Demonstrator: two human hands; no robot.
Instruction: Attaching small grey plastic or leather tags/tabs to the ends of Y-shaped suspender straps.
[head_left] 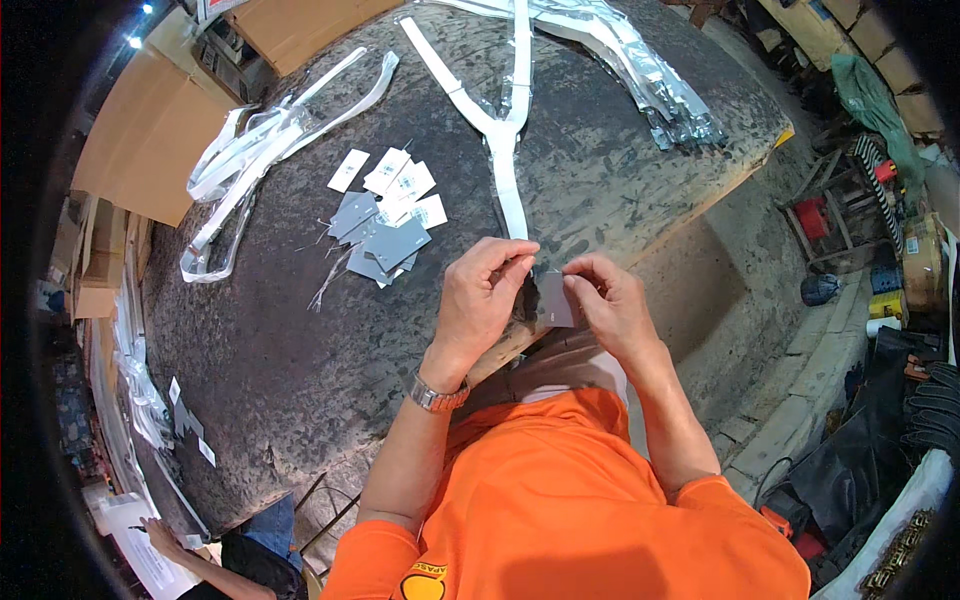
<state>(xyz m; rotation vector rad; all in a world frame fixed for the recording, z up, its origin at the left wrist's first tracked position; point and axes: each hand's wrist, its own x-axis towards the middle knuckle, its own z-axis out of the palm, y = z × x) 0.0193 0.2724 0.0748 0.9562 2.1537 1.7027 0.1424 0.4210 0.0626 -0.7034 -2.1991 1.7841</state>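
Note:
My right hand (608,300) pinches a small dark grey hang tag (556,303) by its edge, close to the table's front edge. Just left of it, my left hand (482,297) has thumb and forefinger pressed together, and what lies between them is too small to make out. A white Y-shaped strap (507,175) lies on the dark table, its single tail running down to my fingers. Left of the strap is a loose pile of hang tags (397,240), some white side up and some grey, with thin strings trailing off.
Plastic-wrapped white straps (240,170) lie at the left, and a larger bundle (640,70) at the far right. The worn dark table (300,370) ends before my body. Another person's hand (160,537) is at lower left. Cardboard boxes (140,130) stand beyond the left edge.

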